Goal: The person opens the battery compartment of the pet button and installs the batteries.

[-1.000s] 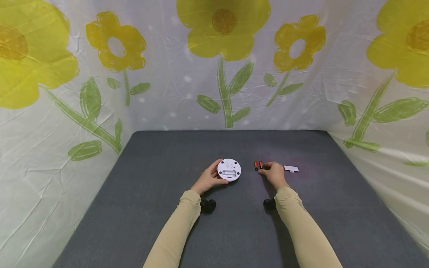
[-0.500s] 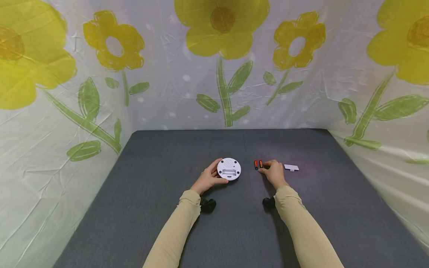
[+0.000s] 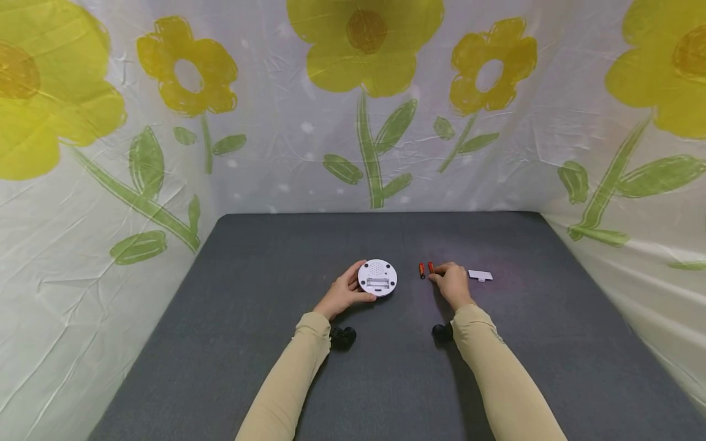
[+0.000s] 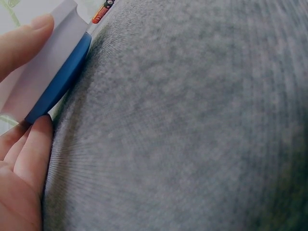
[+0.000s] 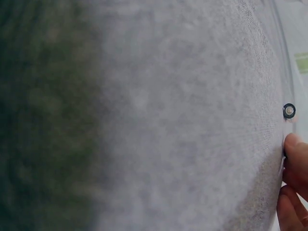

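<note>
A round white device (image 3: pixel 377 269), with speaker holes, small dark feet and an uncovered battery compartment, faces up in the head view. My left hand (image 3: pixel 343 297) grips its left edge, thumb on the white side and fingers beneath the blue side (image 4: pixel 62 79), as the left wrist view shows. Two red-and-black batteries lie to the right: a left battery (image 3: pixel 421 271) and a right battery (image 3: pixel 431 267). My right hand (image 3: pixel 453 288) pinches the right battery's near part between thumb and finger, which hides some of it. In the right wrist view, one battery's end (image 5: pixel 289 110) shows beyond the thumb.
A white battery cover (image 3: pixel 480 275) with a small tab lies just right of my right hand. All of this is on a dark grey table (image 3: pixel 309 245). A flower-printed curtain (image 3: pixel 265 153) hangs behind and along both sides.
My right thumb and finger have shifted slightly rightward and closed in on the right battery, which has moved a touch away from the left one. My left hand and the device stay put.
</note>
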`<state>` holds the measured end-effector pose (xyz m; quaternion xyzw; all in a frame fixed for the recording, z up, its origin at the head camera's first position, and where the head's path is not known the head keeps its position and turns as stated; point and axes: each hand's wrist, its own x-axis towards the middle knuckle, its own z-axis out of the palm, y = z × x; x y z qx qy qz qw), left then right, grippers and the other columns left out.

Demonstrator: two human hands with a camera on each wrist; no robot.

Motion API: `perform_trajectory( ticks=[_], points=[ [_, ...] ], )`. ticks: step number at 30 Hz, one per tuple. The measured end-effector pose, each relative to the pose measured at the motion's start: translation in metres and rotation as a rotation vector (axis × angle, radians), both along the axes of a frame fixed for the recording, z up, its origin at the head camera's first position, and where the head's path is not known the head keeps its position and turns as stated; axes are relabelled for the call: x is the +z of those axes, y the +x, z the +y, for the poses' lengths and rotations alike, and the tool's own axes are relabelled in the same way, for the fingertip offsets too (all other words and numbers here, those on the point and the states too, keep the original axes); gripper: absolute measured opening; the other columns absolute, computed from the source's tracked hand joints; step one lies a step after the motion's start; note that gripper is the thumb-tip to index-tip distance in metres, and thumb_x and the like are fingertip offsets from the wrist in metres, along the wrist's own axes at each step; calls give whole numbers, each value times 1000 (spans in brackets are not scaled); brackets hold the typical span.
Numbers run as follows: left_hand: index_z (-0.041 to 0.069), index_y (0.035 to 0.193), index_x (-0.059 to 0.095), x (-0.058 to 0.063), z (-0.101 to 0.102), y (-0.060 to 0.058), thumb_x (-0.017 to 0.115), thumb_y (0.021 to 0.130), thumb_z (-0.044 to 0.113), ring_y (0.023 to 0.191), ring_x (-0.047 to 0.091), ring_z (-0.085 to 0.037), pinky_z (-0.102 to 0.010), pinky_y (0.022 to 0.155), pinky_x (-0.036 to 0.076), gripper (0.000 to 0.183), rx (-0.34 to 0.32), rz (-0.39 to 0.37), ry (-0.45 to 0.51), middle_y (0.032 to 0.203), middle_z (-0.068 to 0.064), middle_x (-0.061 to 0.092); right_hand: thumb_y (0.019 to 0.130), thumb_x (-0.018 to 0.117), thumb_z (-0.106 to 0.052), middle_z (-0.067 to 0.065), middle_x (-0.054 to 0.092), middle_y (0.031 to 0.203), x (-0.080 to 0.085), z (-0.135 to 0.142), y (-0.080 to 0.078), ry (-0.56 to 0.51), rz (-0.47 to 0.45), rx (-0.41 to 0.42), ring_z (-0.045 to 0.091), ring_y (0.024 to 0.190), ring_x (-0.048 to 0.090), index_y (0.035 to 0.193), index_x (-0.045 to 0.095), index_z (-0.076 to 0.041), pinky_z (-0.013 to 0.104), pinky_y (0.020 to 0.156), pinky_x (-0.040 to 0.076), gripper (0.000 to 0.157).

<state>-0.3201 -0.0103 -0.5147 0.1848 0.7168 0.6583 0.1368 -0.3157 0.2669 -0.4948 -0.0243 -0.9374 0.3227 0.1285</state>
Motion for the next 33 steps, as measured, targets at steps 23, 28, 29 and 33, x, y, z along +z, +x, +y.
perform_trajectory(
  ticks=[23, 28, 29, 33],
  points=[
    [7, 147, 24, 11, -2, 4, 79, 70, -3, 129, 35, -25, -34, 97, 39, 94, -18, -18, 26, 147, -16, 26, 85, 65, -4, 18, 66, 91, 8, 2, -1, -254, 86, -48, 28, 82, 58, 98, 68, 4, 34, 68, 44, 16],
    [6, 146, 24, 24, -3, 11, 77, 72, -5, 130, 32, -28, -38, 98, 37, 92, -36, -26, 21, 147, -20, 24, 89, 63, -9, 17, 64, 97, 16, -6, 2, -331, 45, 45, 24, 82, 54, 104, 66, 2, 29, 66, 42, 19],
    [6, 146, 24, 24, -3, 11, 76, 72, -5, 130, 33, -28, -38, 98, 37, 92, -37, -27, 18, 147, -20, 25, 89, 63, -9, 17, 64, 97, 17, -8, 2, -343, 43, 54, 23, 81, 53, 105, 66, 2, 27, 65, 41, 20],
    [6, 147, 23, 15, -2, 7, 77, 72, -4, 130, 34, -28, -40, 98, 37, 93, -23, -27, 15, 146, -20, 26, 89, 63, -7, 15, 64, 94, 18, -17, 2, -376, 65, 87, 17, 77, 51, 104, 66, 3, 22, 62, 39, 18]
  ],
)
